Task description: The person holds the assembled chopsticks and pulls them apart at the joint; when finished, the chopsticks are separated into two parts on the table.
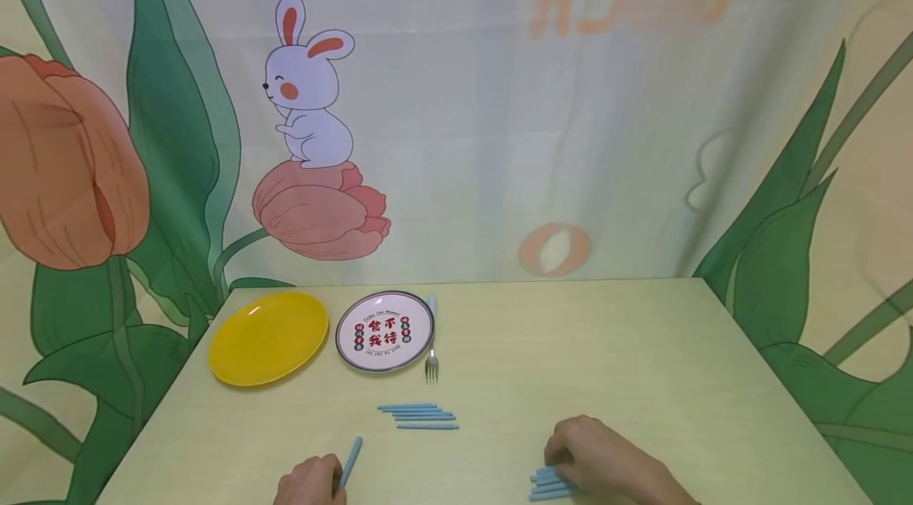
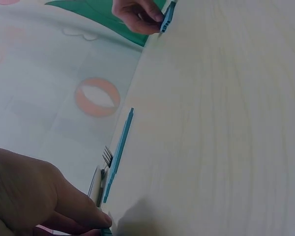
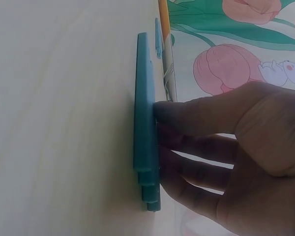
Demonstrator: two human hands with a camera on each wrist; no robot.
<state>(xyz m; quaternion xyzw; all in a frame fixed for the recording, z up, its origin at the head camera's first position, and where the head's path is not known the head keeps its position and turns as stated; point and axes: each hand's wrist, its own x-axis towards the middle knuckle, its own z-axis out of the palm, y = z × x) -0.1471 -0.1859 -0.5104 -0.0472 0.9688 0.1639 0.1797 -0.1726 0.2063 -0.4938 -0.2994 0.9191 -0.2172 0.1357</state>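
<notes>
My left hand point(image 1: 308, 481) pinches a slim blue stick point(image 1: 352, 461) that leans up from its fingers, at the bottom of the head view. Farther right, my right hand point(image 1: 602, 457) is at a small group of blue sticks point(image 1: 545, 483) lying side by side. In the right wrist view, its thumb and fingertips pinch at the far side of these sticks point(image 3: 143, 108), whose ends are staggered. Between the hands and farther back lies another row of blue sticks point(image 1: 425, 415), one slightly apart from the others. The left wrist view shows only the tip of the left hand's stick, at the fingertips.
A yellow plate point(image 1: 269, 338) stands at the table's back left. Beside it is a white plate point(image 1: 385, 358) with a dark rim and printed characters. A fork point(image 1: 431, 366) lies against its right side. A printed curtain point(image 1: 456, 132) hangs behind the table point(image 1: 642, 362).
</notes>
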